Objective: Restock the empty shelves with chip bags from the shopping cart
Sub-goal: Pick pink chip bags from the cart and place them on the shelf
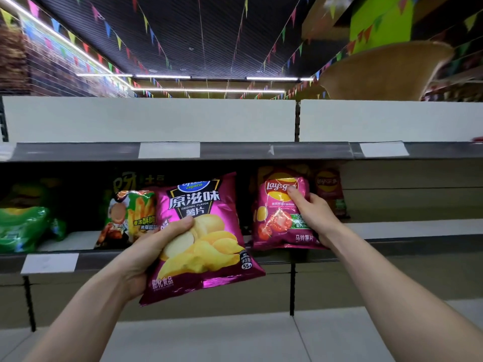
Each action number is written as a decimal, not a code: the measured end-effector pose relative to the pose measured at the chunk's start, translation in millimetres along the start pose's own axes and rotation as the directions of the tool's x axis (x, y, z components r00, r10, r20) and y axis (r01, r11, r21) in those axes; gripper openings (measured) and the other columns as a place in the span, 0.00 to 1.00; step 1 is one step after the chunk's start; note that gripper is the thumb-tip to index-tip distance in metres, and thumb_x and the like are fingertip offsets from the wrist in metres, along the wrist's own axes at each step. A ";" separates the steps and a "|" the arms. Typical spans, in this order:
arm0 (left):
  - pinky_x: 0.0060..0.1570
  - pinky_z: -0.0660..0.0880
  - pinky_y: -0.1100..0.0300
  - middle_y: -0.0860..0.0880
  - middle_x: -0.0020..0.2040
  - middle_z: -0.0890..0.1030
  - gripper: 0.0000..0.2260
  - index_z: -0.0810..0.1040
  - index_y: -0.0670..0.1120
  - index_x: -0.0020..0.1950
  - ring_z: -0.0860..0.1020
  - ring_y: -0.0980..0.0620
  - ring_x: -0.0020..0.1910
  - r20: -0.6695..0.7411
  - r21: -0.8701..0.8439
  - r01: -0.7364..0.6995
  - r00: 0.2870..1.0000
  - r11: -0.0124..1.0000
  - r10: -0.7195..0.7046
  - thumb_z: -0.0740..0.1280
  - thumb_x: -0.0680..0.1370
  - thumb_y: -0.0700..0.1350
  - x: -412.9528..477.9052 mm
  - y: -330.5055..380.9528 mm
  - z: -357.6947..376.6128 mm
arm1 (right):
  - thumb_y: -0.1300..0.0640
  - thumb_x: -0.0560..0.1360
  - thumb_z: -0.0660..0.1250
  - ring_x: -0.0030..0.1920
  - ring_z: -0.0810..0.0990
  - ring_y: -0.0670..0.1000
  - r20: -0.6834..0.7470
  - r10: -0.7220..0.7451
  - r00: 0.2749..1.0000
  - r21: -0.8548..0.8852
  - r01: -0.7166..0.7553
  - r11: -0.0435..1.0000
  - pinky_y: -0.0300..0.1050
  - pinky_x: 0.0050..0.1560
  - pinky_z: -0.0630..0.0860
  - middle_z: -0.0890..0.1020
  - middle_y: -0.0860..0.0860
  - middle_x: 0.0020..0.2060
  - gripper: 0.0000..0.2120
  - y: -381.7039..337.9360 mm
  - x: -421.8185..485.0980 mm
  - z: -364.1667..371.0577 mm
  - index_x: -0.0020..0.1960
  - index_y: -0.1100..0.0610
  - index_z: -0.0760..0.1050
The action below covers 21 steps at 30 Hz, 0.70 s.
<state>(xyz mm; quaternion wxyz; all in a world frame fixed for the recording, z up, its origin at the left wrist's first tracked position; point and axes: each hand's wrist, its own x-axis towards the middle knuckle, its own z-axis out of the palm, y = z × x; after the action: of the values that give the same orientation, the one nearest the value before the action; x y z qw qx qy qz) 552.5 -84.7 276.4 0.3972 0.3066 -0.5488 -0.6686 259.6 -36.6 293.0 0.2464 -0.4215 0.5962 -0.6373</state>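
- The left grip (154, 248) grasps a purple bag (209, 202) by its left edge, with the thumb across the front over the printed chips and the fingers behind.
- The purple bag is held in the air in front of the middle shelf (407, 228). It is tilted, with its top leaning right, and its lower half hangs below the shelf's front rail.
- The right grip (312, 212) grasps a pink bag (274, 220) by its right edge, with the thumb on the front near the logo and the fingers wrapped behind.
- The pink bag is upright at the front edge of the middle shelf, right of the purple bag. Whether its bottom rests on the shelf cannot be told.
- Just behind the pink bag stands a yellow bag (271, 169), and beside that a red bag (329, 194), both on the middle shelf.
- Left of the purple bag, a fries bag (130, 218) stands on the same shelf, partly hidden by the purple bag.
- Further left on the shelf is a green bag (23, 226), blurred.
- The top shelf (235, 150) carries blank white labels on its rail.
- Another blank label (49, 263) sits on the middle rail at the left.
- A lower shelf (209, 335) shows beneath both forearms.
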 end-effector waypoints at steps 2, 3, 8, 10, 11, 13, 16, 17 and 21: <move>0.38 0.83 0.50 0.38 0.50 0.84 0.24 0.81 0.41 0.57 0.84 0.42 0.39 0.006 -0.006 -0.008 1.000 1.000 0.008 0.74 0.65 0.50 2.0 0.0 4.0 | 0.39 0.74 0.67 0.47 0.85 0.55 -0.006 -0.001 1.000 -0.005 0.001 1.000 0.54 0.51 0.82 0.83 0.55 0.52 0.34 0.0 -0.2 1.6 0.72 0.57 0.64; 0.36 0.83 0.50 0.38 0.49 0.84 0.23 0.81 0.41 0.58 0.84 0.42 0.39 0.012 -0.012 -0.008 1.000 1.000 0.008 0.73 0.65 0.49 2.7 0.2 6.9 | 0.38 0.74 0.68 0.47 0.85 0.55 -0.001 0.008 1.000 -0.004 -0.008 1.000 0.53 0.50 0.82 0.83 0.55 0.52 0.36 -0.3 -1.6 1.8 0.73 0.57 0.63; 0.36 0.83 0.49 0.38 0.50 0.84 0.27 0.80 0.41 0.59 0.85 0.41 0.39 0.068 -0.026 0.005 0.998 1.000 -0.003 0.76 0.63 0.50 6.0 -1.2 19.4 | 0.39 0.73 0.69 0.43 0.86 0.55 0.082 0.075 0.994 -0.059 -0.070 0.996 0.54 0.48 0.83 0.85 0.55 0.48 0.28 1.7 -22.1 -3.4 0.65 0.54 0.68; 0.38 0.82 0.47 0.37 0.52 0.84 0.38 0.80 0.41 0.60 0.84 0.40 0.42 0.101 -0.020 0.018 0.995 1.000 -0.016 0.85 0.53 0.51 6.1 -2.7 27.2 | 0.39 0.73 0.69 0.44 0.86 0.55 0.088 0.089 0.992 -0.064 -0.083 0.994 0.54 0.49 0.82 0.85 0.55 0.48 0.26 4.3 -28.3 -11.9 0.63 0.53 0.69; 0.39 0.82 0.46 0.37 0.52 0.84 0.42 0.81 0.41 0.59 0.84 0.39 0.43 0.116 -0.019 0.026 0.993 0.999 -0.024 0.85 0.47 0.51 6.3 -4.1 32.0 | 0.39 0.72 0.69 0.44 0.86 0.55 0.089 0.091 0.992 -0.061 -0.085 0.994 0.54 0.49 0.82 0.85 0.55 0.48 0.26 5.6 -31.0 -17.9 0.62 0.53 0.70; 0.41 0.82 0.45 0.37 0.52 0.84 0.41 0.81 0.42 0.58 0.84 0.39 0.43 0.137 -0.012 0.036 0.990 0.999 -0.034 0.86 0.48 0.51 5.7 -8.2 45.6 | 0.39 0.72 0.69 0.44 0.86 0.55 0.095 0.100 0.990 -0.064 -0.094 0.993 0.55 0.51 0.82 0.86 0.55 0.47 0.25 7.1 -35.9 -33.1 0.62 0.53 0.70; 0.41 0.82 0.46 0.37 0.51 0.84 0.24 0.81 0.42 0.58 0.85 0.41 0.41 0.162 -0.010 0.028 0.987 1.000 -0.026 0.76 0.64 0.50 1.1 -13.0 74.7 | 0.40 0.72 0.70 0.45 0.86 0.56 0.103 0.115 0.988 -0.065 -0.108 0.992 0.55 0.50 0.82 0.86 0.56 0.48 0.27 8.0 -43.8 -63.3 0.64 0.55 0.70; 0.41 0.82 0.46 0.37 0.50 0.84 0.21 0.81 0.42 0.56 0.85 0.41 0.40 0.169 -0.002 0.022 0.985 1.000 -0.021 0.73 0.66 0.49 -0.3 -13.6 85.1 | 0.40 0.73 0.70 0.44 0.86 0.56 0.103 0.122 0.987 -0.060 -0.116 0.991 0.54 0.48 0.83 0.86 0.56 0.47 0.28 7.8 -45.5 -74.8 0.64 0.55 0.69; 0.45 0.81 0.47 0.38 0.48 0.85 0.20 0.82 0.41 0.53 0.85 0.42 0.41 0.142 0.062 0.010 0.990 0.998 -0.019 0.73 0.65 0.49 -3.0 -15.8 134.2 | 0.42 0.74 0.69 0.42 0.86 0.56 0.092 0.138 0.986 -0.054 -0.134 0.990 0.49 0.42 0.83 0.86 0.56 0.45 0.25 3.4 -51.2 -124.8 0.63 0.57 0.71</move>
<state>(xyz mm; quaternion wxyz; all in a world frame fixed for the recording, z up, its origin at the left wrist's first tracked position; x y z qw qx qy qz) 437.4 -15.0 289.1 0.3426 0.2739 -0.5938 -0.6745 182.0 73.5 285.5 0.3074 -0.4153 0.6262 -0.5839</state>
